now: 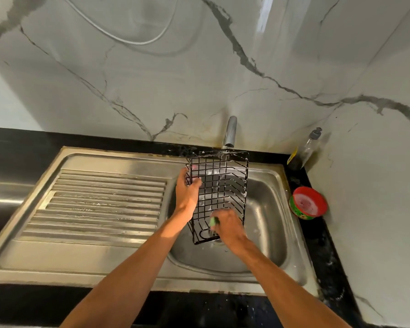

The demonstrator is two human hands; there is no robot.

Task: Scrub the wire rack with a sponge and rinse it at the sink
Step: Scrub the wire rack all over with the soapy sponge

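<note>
A black wire rack stands tilted on end over the steel sink basin, its top near the tap. My left hand grips the rack's left edge. Near the rack's lower end, my right hand holds a green sponge pressed against the wires. Most of the sponge is hidden by my fingers. Soap foam clings to some wires.
A chrome tap rises behind the basin. The ribbed drainboard lies to the left. On the black counter at right sit a round red-and-green soap tub and a clear bottle in the corner. Marble walls close in behind and right.
</note>
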